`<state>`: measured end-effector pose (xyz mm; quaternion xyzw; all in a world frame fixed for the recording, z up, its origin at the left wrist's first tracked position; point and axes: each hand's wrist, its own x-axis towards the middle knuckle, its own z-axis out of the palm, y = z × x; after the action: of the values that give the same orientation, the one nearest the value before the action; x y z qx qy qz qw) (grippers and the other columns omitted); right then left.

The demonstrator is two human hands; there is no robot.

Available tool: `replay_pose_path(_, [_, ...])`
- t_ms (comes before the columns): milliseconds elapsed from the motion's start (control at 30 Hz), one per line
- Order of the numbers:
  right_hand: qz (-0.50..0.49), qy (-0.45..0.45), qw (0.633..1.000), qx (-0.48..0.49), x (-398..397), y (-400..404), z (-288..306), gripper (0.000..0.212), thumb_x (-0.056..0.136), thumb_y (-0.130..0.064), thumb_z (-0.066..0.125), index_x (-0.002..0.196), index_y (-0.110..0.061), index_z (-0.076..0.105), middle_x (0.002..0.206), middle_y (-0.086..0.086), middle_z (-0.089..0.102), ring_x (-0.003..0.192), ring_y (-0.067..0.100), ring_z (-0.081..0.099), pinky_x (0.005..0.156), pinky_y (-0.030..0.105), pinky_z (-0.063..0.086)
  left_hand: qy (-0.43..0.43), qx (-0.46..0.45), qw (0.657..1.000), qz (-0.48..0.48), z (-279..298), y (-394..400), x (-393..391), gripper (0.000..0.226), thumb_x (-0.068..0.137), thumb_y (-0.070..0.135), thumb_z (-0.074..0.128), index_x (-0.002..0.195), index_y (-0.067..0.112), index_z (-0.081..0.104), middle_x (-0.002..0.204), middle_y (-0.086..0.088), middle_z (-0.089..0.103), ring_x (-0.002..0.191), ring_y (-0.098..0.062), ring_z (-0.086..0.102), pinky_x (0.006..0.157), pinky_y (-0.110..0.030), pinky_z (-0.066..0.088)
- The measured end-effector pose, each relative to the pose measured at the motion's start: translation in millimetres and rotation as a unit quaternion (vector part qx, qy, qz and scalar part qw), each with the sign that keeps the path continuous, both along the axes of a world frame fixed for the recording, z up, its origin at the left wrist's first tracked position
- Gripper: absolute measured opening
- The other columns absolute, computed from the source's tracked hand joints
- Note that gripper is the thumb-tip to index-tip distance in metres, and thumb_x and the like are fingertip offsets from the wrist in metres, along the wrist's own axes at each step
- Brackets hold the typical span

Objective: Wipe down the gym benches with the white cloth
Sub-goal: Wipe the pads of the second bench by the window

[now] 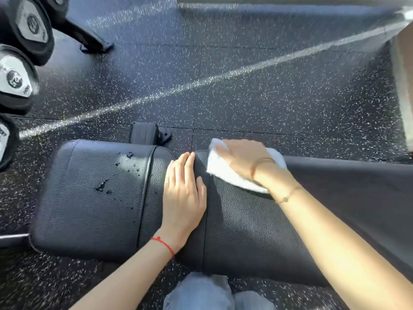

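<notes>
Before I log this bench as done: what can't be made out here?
Head view:
- Cloth: middle hidden under the right hand; underside unseen.
- Bench: right end cut off by the frame edge; base mostly hidden beneath it.
- Dark marks on the small pad: drops or damage, cannot tell.
- Dumbbells: cut off at the left edge, labels blurred.

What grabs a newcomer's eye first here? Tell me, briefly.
The white cloth stands out, pressed flat under the right hand at the far edge of the black bench, right of centre. The left hand rests flat on the bench beside it. Dark flecks mark the sunlit left pad.
</notes>
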<state>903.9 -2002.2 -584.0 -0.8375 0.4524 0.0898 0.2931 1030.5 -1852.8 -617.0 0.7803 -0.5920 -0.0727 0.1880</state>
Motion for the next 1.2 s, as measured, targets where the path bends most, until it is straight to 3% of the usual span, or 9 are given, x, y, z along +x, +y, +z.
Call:
replay_pose_path(133, [0.040,0.004,0.997,0.071,29,-11,-5,0.058,0.100,-0.059,0.009,0.108,-0.029,0.059,0.086,-0.001,0.067,0.077,0.021,0.061,0.063,0.034,0.037,0.011,0.015,1.000,0.004,1,-1,0,0.050,0.096,0.019,0.038,0.142,0.000,0.043,0.144,-0.015,0.048,0.135,-0.032,0.044,0.121,-0.044,0.027])
replay_pose_path(300, [0.045,0.002,0.999,-0.027,-32,-9,-9,0.048,0.099,-0.063,0.013,0.089,-0.033,0.049,0.082,-0.017,0.059,0.075,0.012,0.057,0.061,0.030,0.035,0.019,0.033,0.999,0.002,3,-2,2,0.051,0.096,0.020,0.039,0.144,0.001,0.042,0.145,-0.014,0.047,0.136,-0.031,0.042,0.122,-0.043,0.025])
replay_pose_path(467, [-0.039,0.095,0.990,-0.092,-73,-10,-8,0.037,0.089,-0.059,0.030,0.075,-0.029,0.046,0.067,-0.014,0.057,0.063,0.010,0.053,0.055,0.022,0.024,0.024,0.042,0.999,0.012,3,-2,0,0.052,0.096,0.019,0.038,0.144,0.000,0.041,0.145,-0.015,0.046,0.137,-0.032,0.041,0.122,-0.045,0.025])
replay_pose_path(600, [-0.016,0.005,0.999,0.030,9,-8,-1,0.039,0.090,-0.051,0.027,0.079,-0.027,0.055,0.065,-0.012,0.062,0.061,0.020,0.062,0.058,0.032,0.043,0.014,0.050,0.999,0.009,2,-2,-2,0.054,0.093,0.015,0.040,0.144,-0.002,0.040,0.145,-0.017,0.045,0.136,-0.034,0.040,0.121,-0.047,0.025])
replay_pose_path(667, [0.040,-0.017,0.999,0.013,40,-3,2,0.026,0.084,-0.045,0.033,0.074,-0.026,0.047,0.052,-0.010,0.056,0.048,0.021,0.058,0.049,0.029,0.038,0.016,0.052,0.998,0.009,1,-1,-1,0.054,0.092,0.016,0.041,0.143,-0.002,0.039,0.146,-0.017,0.044,0.136,-0.034,0.040,0.122,-0.046,0.024])
replay_pose_path(767, [0.046,-0.028,0.999,0.008,27,-6,-1,0.030,0.093,-0.052,0.020,0.080,-0.031,0.038,0.063,-0.010,0.055,0.057,0.019,0.057,0.051,0.028,0.032,0.023,0.055,0.998,0.003,1,0,3,0.054,0.092,0.017,0.040,0.144,0.000,0.039,0.147,-0.014,0.044,0.137,-0.032,0.039,0.123,-0.043,0.022])
replay_pose_path(967, [-0.113,0.147,0.981,-0.053,-62,-14,8,0.049,0.085,-0.051,0.025,0.065,-0.021,0.058,0.039,-0.011,0.052,0.041,0.012,0.052,0.061,0.029,0.038,0.035,0.068,0.997,-0.003,4,-1,5,0.055,0.093,0.019,0.040,0.145,0.000,0.040,0.148,-0.013,0.043,0.138,-0.032,0.040,0.123,-0.043,0.022])
replay_pose_path(1067, [-0.114,0.143,0.982,-0.038,-55,-16,2,0.053,0.090,-0.048,0.010,0.062,-0.020,0.045,0.046,-0.010,0.048,0.047,0.014,0.049,0.064,0.033,0.041,0.035,0.080,0.996,-0.004,7,-3,5,0.054,0.093,0.019,0.041,0.144,0.000,0.041,0.147,-0.014,0.044,0.137,-0.032,0.041,0.123,-0.042,0.023])
replay_pose_path(1200, [-0.011,0.053,0.997,-0.047,-11,0,-5,0.051,0.102,-0.051,0.013,0.083,-0.027,0.054,0.070,-0.010,0.056,0.065,0.013,0.056,0.067,0.034,0.043,0.022,0.088,0.996,-0.027,12,-4,12,0.052,0.095,0.021,0.041,0.143,0.001,0.043,0.145,-0.013,0.047,0.135,-0.031,0.042,0.120,-0.041,0.028])
